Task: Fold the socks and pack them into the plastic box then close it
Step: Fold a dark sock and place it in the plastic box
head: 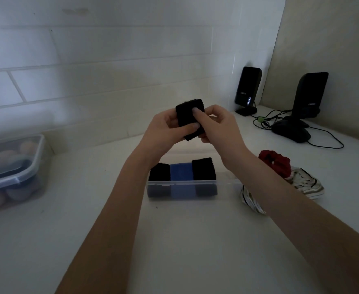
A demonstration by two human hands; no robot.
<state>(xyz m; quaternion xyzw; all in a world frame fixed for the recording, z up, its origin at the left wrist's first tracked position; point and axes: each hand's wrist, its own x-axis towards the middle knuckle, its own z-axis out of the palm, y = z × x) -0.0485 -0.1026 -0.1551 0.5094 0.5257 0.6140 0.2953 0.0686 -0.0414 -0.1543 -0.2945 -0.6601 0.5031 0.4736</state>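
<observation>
A folded black sock (188, 114) is held up above the counter between both hands. My left hand (165, 130) grips its left side with the thumb across the front. My right hand (218, 126) grips the right side, a finger pressing the front. Below them the clear plastic box (182, 184) stands open on the counter. In it stand three folded socks side by side: a black one (159, 171), a blue one (181, 171) and another black one (204, 168). To the right of the box lie a loose red sock (275, 161) and a white striped sock (303, 183).
A lidded clear container (15, 172) holding round items sits at the left by the tiled wall. Two black speakers (247, 90) (308, 98) with trailing cables (323, 141) stand at the back right corner. The white counter (89, 209) spreads in front.
</observation>
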